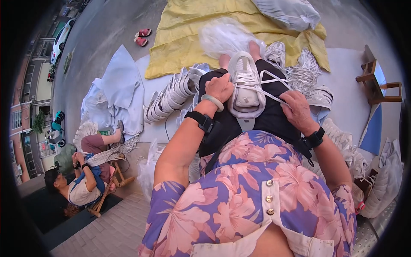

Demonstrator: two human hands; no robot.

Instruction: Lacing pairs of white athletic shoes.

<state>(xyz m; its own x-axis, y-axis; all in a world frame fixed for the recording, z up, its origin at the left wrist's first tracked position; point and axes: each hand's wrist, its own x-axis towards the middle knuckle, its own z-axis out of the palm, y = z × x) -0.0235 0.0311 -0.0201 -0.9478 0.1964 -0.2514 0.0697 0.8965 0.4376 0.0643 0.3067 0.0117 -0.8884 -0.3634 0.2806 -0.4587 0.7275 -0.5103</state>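
Observation:
A white mesh sneaker (pixel 247 96) rests across my lap between my thighs, its rounded toe toward me. White shoelace (pixel 270 82) crosses its front, and a loop runs out to the right. My left hand (pixel 219 88) is closed at the sneaker's left edge; its fingertips are partly hidden there. To the right of the sneaker, my right hand (pixel 297 109) pinches the lace, which stretches between thumb and fingers and the eyelets. Close by on the right lie a bundle of white laces (pixel 305 70) and another laced sneaker upper (pixel 276 53).
Stacked white shoe uppers (pixel 168 98) lie on the left, more (pixel 340 137) on the right. Clear plastic (pixel 227 36) lies by my feet on a yellow sheet (pixel 180 32). A wooden stool (pixel 379 79) is at right. Another person (pixel 87 175) sits at left with laces.

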